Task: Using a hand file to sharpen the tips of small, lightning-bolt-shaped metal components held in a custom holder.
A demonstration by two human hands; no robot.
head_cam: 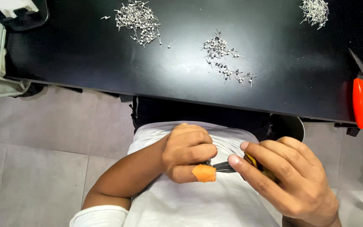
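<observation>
Black table (106, 63) above; both hands' grip closed on half-hidden pliers (225, 167): left hand (188, 152), right hand (288, 176).

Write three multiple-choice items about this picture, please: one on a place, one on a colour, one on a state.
1. Where do the orange-handled cutters lie?
A. on the floor
B. on the black table's right part
C. in the lap

2. What colour is the wrap on the left hand's thumb?
A. orange
B. blue
C. white

3. How is the small plier tool?
A. lying on the table
B. hanging from a hook
C. held between both hands

Answers: 1 B, they rest by the right edge. 2 A, the thumb tip is orange. 3 C, the right hand grips its yellow handle and the left meets its dark tip.
</observation>
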